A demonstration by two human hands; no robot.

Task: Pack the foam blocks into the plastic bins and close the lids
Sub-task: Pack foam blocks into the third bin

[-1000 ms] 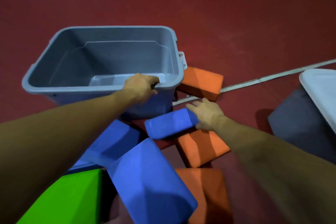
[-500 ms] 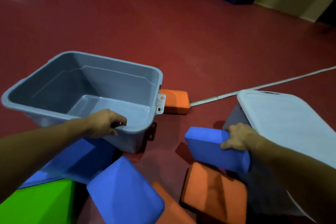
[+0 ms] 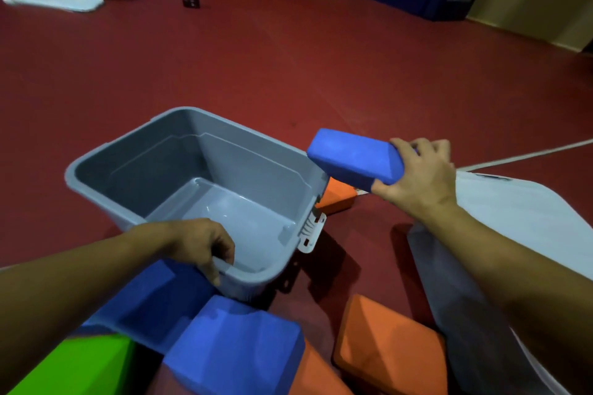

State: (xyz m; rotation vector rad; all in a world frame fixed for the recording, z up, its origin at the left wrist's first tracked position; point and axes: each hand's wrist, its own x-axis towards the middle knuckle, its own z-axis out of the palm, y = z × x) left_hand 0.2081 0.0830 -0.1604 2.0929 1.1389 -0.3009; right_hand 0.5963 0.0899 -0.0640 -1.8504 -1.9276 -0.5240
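Left hand: my left hand (image 3: 205,244) is curled over the near rim of the open grey bin (image 3: 134,170), fingers hooked inside.
Right hand: my right hand (image 3: 417,176) is clamped on one end of a blue block (image 3: 349,155), held in the air just past the bin's right edge.
Bin: nothing inside it; a white latch (image 3: 311,231) hangs at its right end.
Floor: red, with an orange block (image 3: 337,196) just beside the bin, another orange block (image 3: 388,340) nearer me, a big blue block (image 3: 237,346) and a green block (image 3: 77,365) at my feet.
Second bin: lidded bin (image 3: 519,218) under my right forearm.
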